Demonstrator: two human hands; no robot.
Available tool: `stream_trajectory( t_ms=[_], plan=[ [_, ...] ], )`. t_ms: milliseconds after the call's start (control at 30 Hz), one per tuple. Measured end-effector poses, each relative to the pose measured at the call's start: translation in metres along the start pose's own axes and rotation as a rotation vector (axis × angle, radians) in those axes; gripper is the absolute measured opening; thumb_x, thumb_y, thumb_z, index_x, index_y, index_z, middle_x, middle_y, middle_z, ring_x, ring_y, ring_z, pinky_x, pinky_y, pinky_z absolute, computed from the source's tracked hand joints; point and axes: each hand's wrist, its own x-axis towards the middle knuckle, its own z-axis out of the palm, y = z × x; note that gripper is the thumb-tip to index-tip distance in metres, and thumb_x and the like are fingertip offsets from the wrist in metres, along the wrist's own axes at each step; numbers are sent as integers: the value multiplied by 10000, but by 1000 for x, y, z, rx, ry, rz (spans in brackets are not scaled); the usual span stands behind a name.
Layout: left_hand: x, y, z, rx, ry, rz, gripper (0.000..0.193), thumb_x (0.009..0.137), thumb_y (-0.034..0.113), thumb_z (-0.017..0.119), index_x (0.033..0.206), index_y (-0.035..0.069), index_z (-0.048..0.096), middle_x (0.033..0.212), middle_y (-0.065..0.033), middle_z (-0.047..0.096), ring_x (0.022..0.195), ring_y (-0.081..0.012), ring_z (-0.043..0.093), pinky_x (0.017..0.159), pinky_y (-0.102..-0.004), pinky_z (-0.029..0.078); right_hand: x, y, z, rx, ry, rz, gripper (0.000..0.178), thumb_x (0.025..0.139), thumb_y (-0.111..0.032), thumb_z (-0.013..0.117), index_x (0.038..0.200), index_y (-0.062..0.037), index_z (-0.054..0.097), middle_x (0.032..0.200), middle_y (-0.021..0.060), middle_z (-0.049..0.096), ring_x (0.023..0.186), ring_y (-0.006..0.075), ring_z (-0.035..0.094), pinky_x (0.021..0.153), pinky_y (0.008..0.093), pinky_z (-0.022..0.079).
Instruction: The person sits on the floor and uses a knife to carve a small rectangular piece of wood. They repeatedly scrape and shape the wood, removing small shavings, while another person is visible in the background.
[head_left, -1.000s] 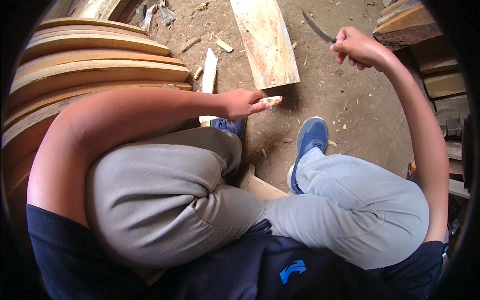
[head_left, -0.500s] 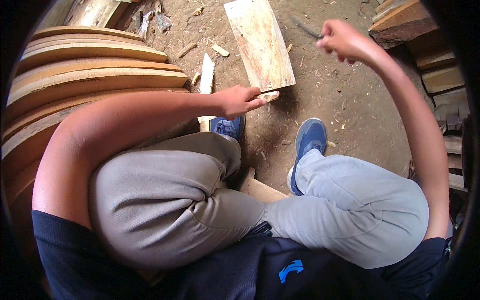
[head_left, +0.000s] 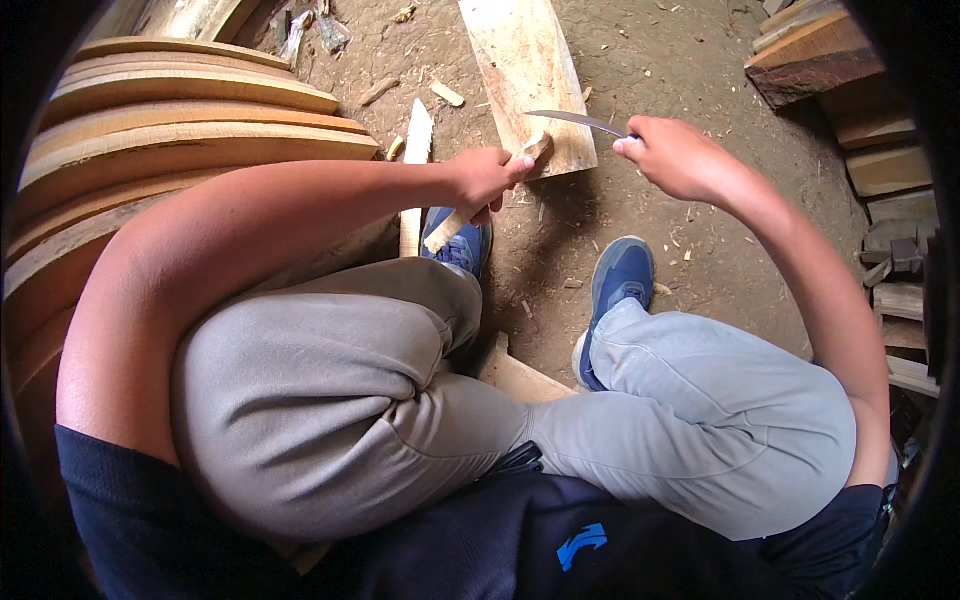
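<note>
My left hand (head_left: 484,180) is closed round the middle of a short wooden stick (head_left: 446,231). One end of it points down toward my left shoe, and the other reaches over the near edge of a pale flat board (head_left: 525,65). In my right hand (head_left: 680,158) is a knife (head_left: 574,118) with a thin, slightly curved blade. The blade points left above the board, a little beyond the stick's far end and apart from it. My fingers hide most of the knife's handle.
Stacked curved planks (head_left: 200,153) fill the left side. More timber (head_left: 812,55) is piled at the right. A jagged pale wood strip (head_left: 417,135) lies beside my left shoe (head_left: 462,247). Wood chips (head_left: 447,94) are scattered over the dirt floor (head_left: 640,70).
My right hand has come lower and slightly left, bringing the knife blade over the board. My left hand has turned the stick, so its length now shows on both sides of my fingers.
</note>
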Motion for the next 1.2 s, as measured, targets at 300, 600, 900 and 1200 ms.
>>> stream_trajectory(
  t_ms=[300,600,900,1200],
  plan=[
    [1,-7,22,-151,113,-2,522,991,467,303,1013,-28,466,727,-141,605,554,-236,650,518,-364,530,-6,-15,-7,-74,-66,146,474,974,-349,375,999,53,626,1015,269,632,959,415,612,855,479,471],
    [1,8,7,-209,-73,-175,542,947,516,411,993,-8,539,843,-160,647,665,-234,665,631,-395,548,-5,-15,-14,-167,-29,148,473,978,-374,375,887,21,617,904,239,643,871,407,617,779,494,467],
    [4,-19,3,-443,-146,15,571,925,571,440,934,19,588,805,-88,637,685,-207,655,625,-347,535,2,-14,-19,-187,-33,168,479,979,-358,370,1004,39,636,1006,240,646,933,399,627,829,484,490],
    [7,-26,41,-710,203,174,525,887,485,585,712,-11,597,619,-102,578,458,-176,571,379,-305,466,-7,-23,-8,-228,-26,170,470,981,-367,364,944,26,619,940,250,639,904,416,612,803,496,476]
  ],
)
